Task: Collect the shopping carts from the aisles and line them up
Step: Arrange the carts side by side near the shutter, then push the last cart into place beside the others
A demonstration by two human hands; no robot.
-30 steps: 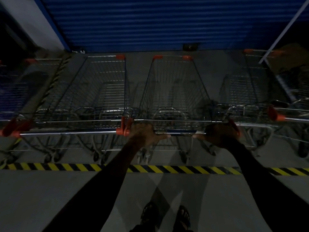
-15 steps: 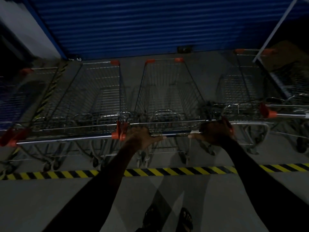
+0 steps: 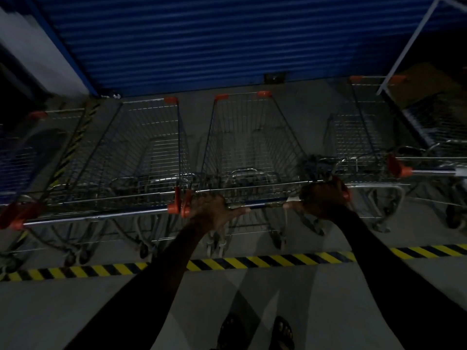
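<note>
A wire shopping cart (image 3: 250,147) with orange corner caps stands straight ahead of me, nose toward a blue roller shutter. My left hand (image 3: 214,210) grips the left end of its handle bar (image 3: 265,203), thumb stretched along the bar. My right hand (image 3: 322,200) grips the right end beside the orange end cap. Another cart (image 3: 141,157) stands side by side on the left, its handle cap touching mine. A third cart (image 3: 358,137) stands to the right, set a little further back.
More carts sit at the far left (image 3: 15,160) and far right (image 3: 434,147). A yellow-black hazard stripe (image 3: 252,262) crosses the floor behind the cart wheels. The blue shutter (image 3: 214,41) closes off the front. My feet (image 3: 255,332) stand on grey concrete.
The view has shifted slightly, with the carts sitting a bit lower and left in the frame. Both hands keep their grip on the handle bar.
</note>
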